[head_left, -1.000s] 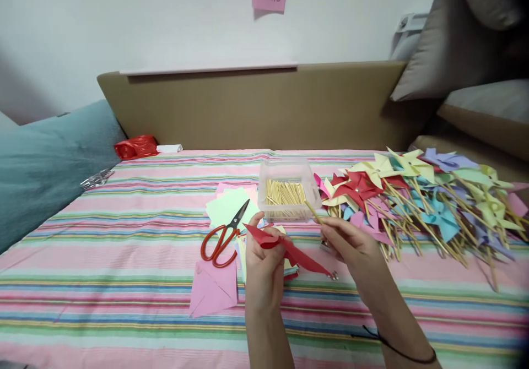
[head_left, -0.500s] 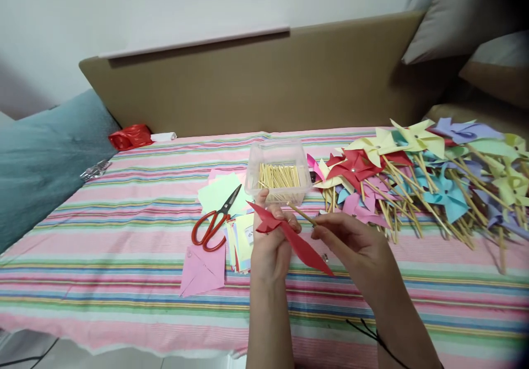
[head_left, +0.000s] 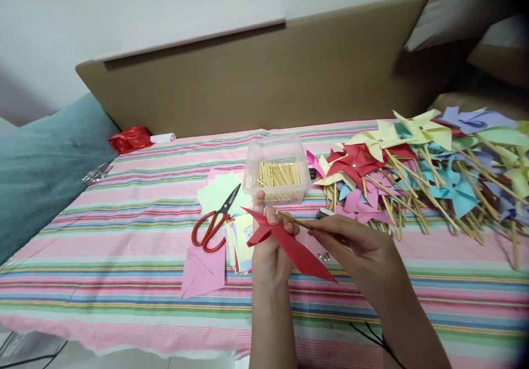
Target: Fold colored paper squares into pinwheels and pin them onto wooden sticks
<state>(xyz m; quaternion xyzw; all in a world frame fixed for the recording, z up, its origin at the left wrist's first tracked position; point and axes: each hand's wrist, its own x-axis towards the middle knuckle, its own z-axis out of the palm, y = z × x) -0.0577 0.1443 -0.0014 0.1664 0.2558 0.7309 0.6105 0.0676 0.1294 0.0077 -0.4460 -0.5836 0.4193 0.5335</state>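
A red paper pinwheel (head_left: pixel 295 248) with folded blades is pinched in my left hand (head_left: pixel 270 253), its long blade pointing down to the right. My right hand (head_left: pixel 357 248) grips a thin wooden stick (head_left: pixel 292 220) between thumb and fingers. The stick's far end lies at the fingers of my left hand, behind the pinwheel; whether it is joined to the paper I cannot tell. Just below the right fingers, several small metallic pieces (head_left: pixel 324 257) lie on the cloth. Beyond my hands stands a clear plastic box (head_left: pixel 255 165) holding many wooden sticks (head_left: pixel 281 174).
Scissors with red handles (head_left: pixel 209 231) lie on paper sheets (head_left: pixel 215 195), left of my hands. A cut pink square (head_left: pixel 203 271) is nearer me. Many finished pinwheels (head_left: pixel 452 190) are heaped at the right on the striped cloth (head_left: pixel 124 248). A red bag (head_left: pixel 130 139) sits far left.
My right hand has moved left, bringing the stick in against the pinwheel and my left fingers. The pinwheel has tilted slightly. The view has shifted a little.
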